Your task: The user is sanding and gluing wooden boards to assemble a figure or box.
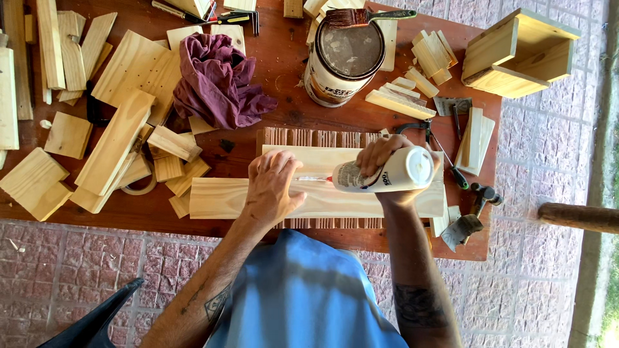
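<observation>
Your right hand (387,161) is wrapped around a white glue bottle (387,173), laid nearly on its side with the thin nozzle pointing left onto the pale wooden board (219,196) that lies across the front of the bench (284,71). Your left hand (271,187) lies flat and spread on that board, just beside the nozzle tip, pinning it down. By the look of it you are in the gluing step, laying glue along the board; the next move calls for a steady squeeze and a firm hold with the flat hand.

The bottle's label is a pale band with dark print near the neck. Behind the board stands a round tin can (342,61) with a stained lid and a cream label with dark lettering, a brush (361,16) resting across it. Left of it lies a crumpled purple rag (216,80); a wooden box (519,55) sits at the far right corner.
</observation>
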